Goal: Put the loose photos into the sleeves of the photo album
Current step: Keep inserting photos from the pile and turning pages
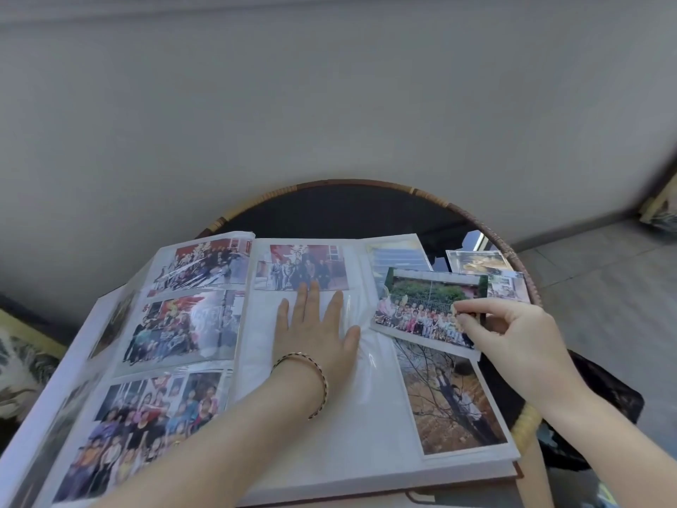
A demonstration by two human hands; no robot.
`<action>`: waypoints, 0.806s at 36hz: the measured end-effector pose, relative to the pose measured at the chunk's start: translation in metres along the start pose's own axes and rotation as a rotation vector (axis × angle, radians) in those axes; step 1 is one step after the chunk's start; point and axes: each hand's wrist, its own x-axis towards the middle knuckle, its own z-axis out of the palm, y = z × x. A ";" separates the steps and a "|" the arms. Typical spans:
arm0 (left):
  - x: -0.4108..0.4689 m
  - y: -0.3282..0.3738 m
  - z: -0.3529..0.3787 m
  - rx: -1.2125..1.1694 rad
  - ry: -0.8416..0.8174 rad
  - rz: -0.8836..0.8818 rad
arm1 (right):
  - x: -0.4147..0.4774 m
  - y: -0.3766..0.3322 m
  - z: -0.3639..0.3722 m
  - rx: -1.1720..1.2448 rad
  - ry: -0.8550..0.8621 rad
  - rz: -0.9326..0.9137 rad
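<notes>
Photo album [329,434]: open flat on a round dark table [348,210] with a woven rim, spine running away from the viewer. Left page [176,324]: three sleeves, one above another, each filled with a group photograph under glossy plastic. Right page [366,416]: top sleeve filled with a photograph of people before a red backdrop [300,267]; the sleeve below it [263,324] shows white, with nothing seen in it. Left hand [318,324]: open, fingers spread, palm down flat on that white sleeve, fingertips reaching the lower edge of the filled one; it grips nothing; a beaded bracelet [315,379] circles the wrist. Right hand [513,331]: fingers curled, thumb and forefinger pinched on the right end of a loose group photo [421,309], a crowd before greenery and a fence, held tilted over the album's right margin, its left edge close to the left thumb. Loose tree photo [450,397]: autumn scene, lying on the right page's outer part, partly under the held print. Further loose photos [476,262]: a small overlapping heap on the table beyond the right hand, near the rim, details blurred. One more print [399,254] lies at the album's top right corner.
</notes>
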 end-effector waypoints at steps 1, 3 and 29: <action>0.000 0.000 0.000 0.003 0.001 0.001 | 0.000 -0.001 0.000 -0.001 0.002 -0.007; 0.000 0.000 0.000 0.007 0.001 0.000 | 0.001 -0.003 -0.001 -0.014 0.012 -0.029; 0.002 -0.009 -0.011 -0.067 -0.032 0.053 | 0.027 -0.013 0.042 0.009 -0.336 0.113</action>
